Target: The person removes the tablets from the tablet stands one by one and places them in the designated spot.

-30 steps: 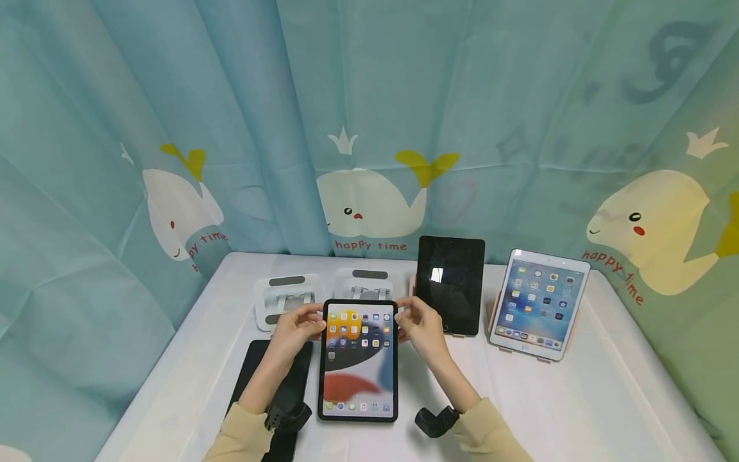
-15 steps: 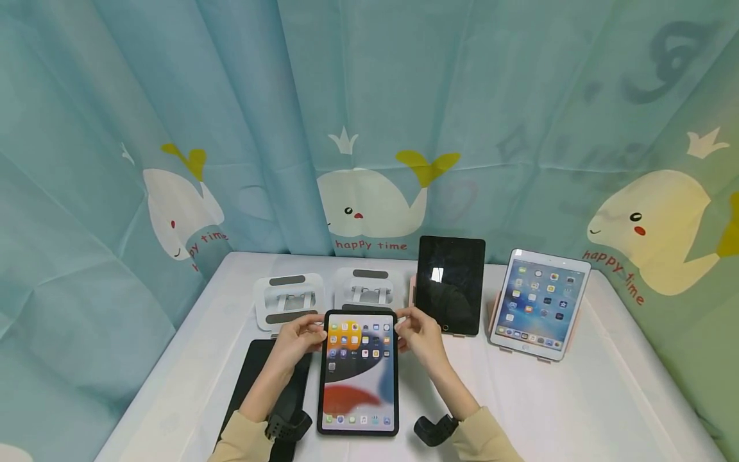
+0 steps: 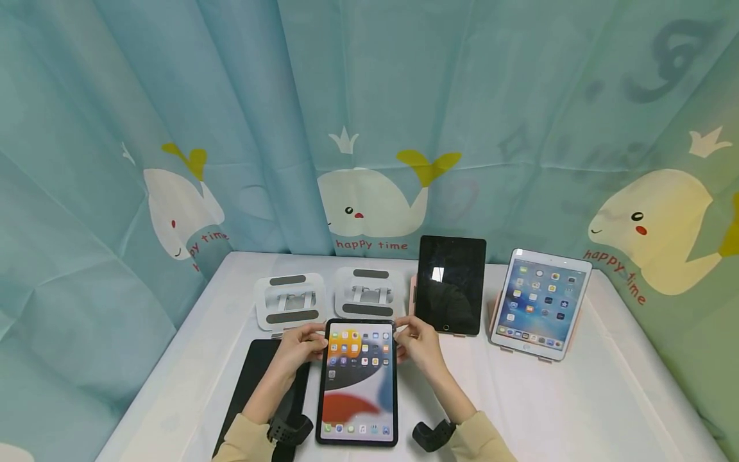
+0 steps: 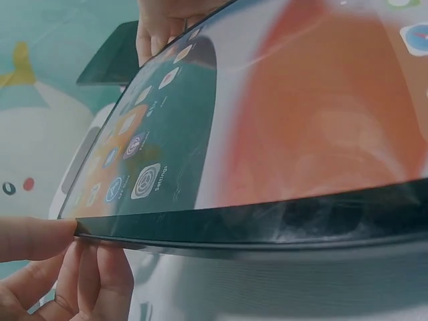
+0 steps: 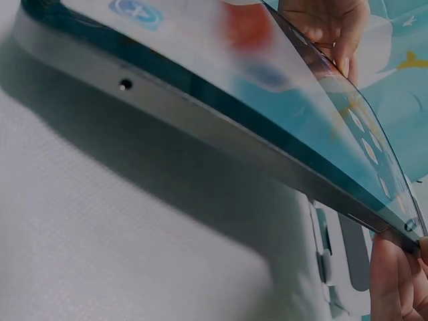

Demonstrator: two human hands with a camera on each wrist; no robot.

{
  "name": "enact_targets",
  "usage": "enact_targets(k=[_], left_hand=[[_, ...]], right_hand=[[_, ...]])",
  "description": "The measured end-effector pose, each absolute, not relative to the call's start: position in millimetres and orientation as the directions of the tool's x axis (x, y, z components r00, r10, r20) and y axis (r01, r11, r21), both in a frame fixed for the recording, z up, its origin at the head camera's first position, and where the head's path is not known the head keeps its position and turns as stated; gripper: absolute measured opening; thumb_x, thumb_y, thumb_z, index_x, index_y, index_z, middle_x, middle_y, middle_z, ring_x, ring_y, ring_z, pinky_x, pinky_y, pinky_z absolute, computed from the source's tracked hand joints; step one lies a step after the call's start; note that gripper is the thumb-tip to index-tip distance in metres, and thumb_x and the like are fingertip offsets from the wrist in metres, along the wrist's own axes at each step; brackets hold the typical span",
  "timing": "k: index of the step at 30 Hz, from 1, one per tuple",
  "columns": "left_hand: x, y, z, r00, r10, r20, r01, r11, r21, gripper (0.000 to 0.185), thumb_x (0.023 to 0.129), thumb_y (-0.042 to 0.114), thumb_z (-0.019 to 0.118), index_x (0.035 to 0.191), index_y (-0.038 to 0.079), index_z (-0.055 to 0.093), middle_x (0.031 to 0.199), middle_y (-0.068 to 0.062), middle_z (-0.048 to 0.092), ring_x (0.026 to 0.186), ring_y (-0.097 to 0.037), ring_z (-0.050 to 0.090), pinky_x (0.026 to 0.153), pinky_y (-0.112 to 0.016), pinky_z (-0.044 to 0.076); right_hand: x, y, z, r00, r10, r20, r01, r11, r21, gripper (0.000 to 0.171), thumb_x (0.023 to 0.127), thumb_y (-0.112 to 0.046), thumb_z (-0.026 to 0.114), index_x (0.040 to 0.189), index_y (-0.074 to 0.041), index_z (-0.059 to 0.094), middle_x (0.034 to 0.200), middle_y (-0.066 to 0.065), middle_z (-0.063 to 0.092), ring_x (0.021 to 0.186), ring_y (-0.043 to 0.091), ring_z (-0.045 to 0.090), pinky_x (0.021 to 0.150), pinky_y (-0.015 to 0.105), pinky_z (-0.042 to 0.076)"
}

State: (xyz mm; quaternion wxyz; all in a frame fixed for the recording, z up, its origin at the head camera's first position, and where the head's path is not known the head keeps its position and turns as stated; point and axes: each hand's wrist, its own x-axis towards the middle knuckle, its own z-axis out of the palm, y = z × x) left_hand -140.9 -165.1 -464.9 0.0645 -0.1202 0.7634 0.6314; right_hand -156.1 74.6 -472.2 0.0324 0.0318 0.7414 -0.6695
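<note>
Between my two hands is a tablet (image 3: 358, 391) with a black border and its lit home screen facing up. My left hand (image 3: 299, 350) pinches its upper left edge, thumb on the screen side and fingers beneath, as the left wrist view shows on the tablet (image 4: 301, 214). At the upper right corner my right hand (image 3: 421, 343) pinches the opposite edge. In the right wrist view the tablet's side (image 5: 200, 127) stands off the white cloth, with a shadow below. Just beyond its top edge lie two white folding stands (image 3: 365, 310) (image 3: 291, 316) with grey pads.
A dark tablet (image 3: 450, 282) leans on a pink stand at the back. To its right a white lit tablet (image 3: 539, 305) leans on another pink stand. Under my left forearm lies a black flat tablet-like slab (image 3: 248, 378). A whale-print curtain (image 3: 369, 96) hangs behind the white table (image 3: 606, 404).
Both hands have brought the tablet down and towards me, keeping their grip on its upper edges. More of the right-hand white stand now shows. The other tablets have stayed put.
</note>
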Motion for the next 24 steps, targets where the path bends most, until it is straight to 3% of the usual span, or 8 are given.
enact_targets(k=[7,17,24], left_hand=[[-139,-164,-470,-0.951,-0.125,-0.284,-0.303,0.175,0.937,0.035,0.084,-0.003,0.062,0.118,-0.008,0.061,0.079,-0.003,0.063,0.066,-0.011,0.059,0.062,-0.024,0.053],[-138,-163,-473,-0.948,-0.121,-0.294,-0.311,0.169,0.935,0.038,0.083,-0.003,0.063,0.12,-0.011,0.059,0.078,-0.003,0.064,0.062,-0.009,0.059,0.059,-0.025,0.053],[-138,-159,-477,-0.946,-0.126,-0.298,-0.317,0.164,0.934,0.036,0.082,-0.006,0.063,0.118,-0.011,0.06,0.077,-0.004,0.063,0.063,-0.009,0.059,0.059,-0.025,0.054]], right_hand=[[-155,74,-474,-0.993,-0.005,-0.118,0.117,0.123,-0.986,0.021,0.081,0.008,0.057,0.101,0.008,0.064,0.062,0.006,0.059,0.044,0.014,0.059,0.046,0.041,0.055],[-140,74,-448,-0.991,-0.023,-0.128,0.124,0.126,-0.984,0.023,0.079,0.011,0.054,0.101,0.013,0.063,0.059,0.004,0.056,0.045,0.015,0.059,0.049,0.044,0.056],[-152,76,-481,-0.991,-0.003,-0.137,0.135,0.142,-0.981,0.026,0.079,0.007,0.056,0.104,0.009,0.064,0.062,0.005,0.057,0.044,0.014,0.059,0.046,0.04,0.055]])
